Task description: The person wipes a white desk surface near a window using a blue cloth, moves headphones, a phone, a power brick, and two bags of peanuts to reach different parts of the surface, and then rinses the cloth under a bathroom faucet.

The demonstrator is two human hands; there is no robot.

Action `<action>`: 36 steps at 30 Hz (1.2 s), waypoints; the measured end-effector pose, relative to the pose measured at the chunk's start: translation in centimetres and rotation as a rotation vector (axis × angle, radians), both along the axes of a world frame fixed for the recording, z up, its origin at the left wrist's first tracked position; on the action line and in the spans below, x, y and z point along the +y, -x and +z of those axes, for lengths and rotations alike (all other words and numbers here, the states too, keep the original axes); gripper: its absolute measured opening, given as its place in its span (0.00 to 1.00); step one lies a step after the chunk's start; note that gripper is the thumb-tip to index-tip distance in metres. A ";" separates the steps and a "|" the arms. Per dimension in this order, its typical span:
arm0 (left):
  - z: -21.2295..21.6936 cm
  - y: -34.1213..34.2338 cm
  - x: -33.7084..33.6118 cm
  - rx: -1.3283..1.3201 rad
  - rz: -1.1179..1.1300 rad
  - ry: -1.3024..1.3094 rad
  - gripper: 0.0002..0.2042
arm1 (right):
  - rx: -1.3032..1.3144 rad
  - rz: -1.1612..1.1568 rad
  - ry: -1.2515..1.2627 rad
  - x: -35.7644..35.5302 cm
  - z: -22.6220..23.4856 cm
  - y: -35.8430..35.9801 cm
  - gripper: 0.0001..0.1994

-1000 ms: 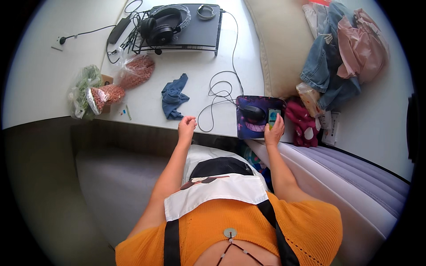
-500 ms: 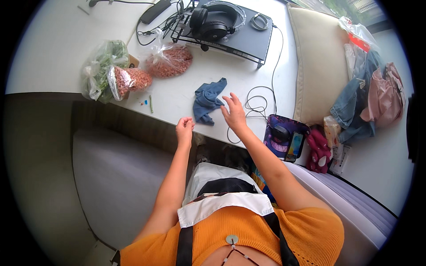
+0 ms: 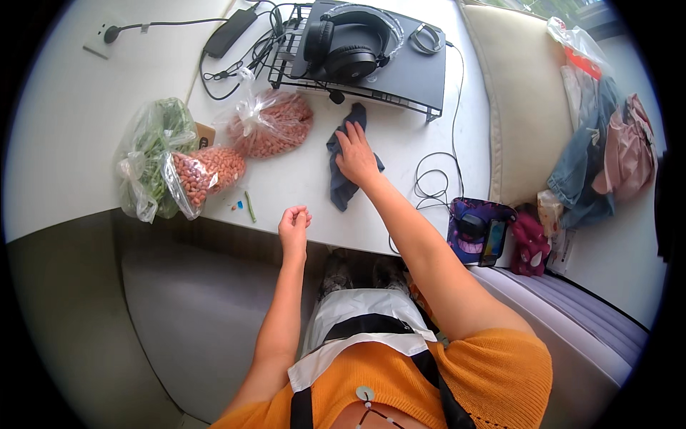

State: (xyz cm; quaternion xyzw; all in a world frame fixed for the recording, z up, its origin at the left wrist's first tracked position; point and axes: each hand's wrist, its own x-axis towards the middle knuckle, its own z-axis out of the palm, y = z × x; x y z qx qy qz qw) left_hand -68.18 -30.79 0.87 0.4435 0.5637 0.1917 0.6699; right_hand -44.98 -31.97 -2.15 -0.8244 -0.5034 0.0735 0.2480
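Home, exact room unclear. White desk carries closed laptop on wire stand, headset, mouse on patterned mouse pad; bags of peanuts and bag of greens sit left. Beige cushion near window, denim and pink clothes heaped right, wall socket far left.

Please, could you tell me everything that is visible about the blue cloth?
The cloth is dark, muted blue and soft-looking, with no pattern visible. It lies wrinkled, irregular in outline, on the white table, longer than wide, its narrow far end toward the headset. The right hand is on it, palm down, hiding part of its middle.
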 end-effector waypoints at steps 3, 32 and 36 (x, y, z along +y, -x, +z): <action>-0.1 -1.5 1.5 -0.038 -0.017 -0.020 0.07 | 0.008 0.221 -0.009 1.8 0.5 -2.5 0.25; -2.1 3.3 1.8 0.025 0.197 0.046 0.07 | 0.147 0.341 0.137 -4.7 1.8 3.9 0.31; -2.6 5.3 2.3 0.098 0.165 -0.062 0.06 | 0.112 0.560 0.180 -4.7 1.8 4.4 0.36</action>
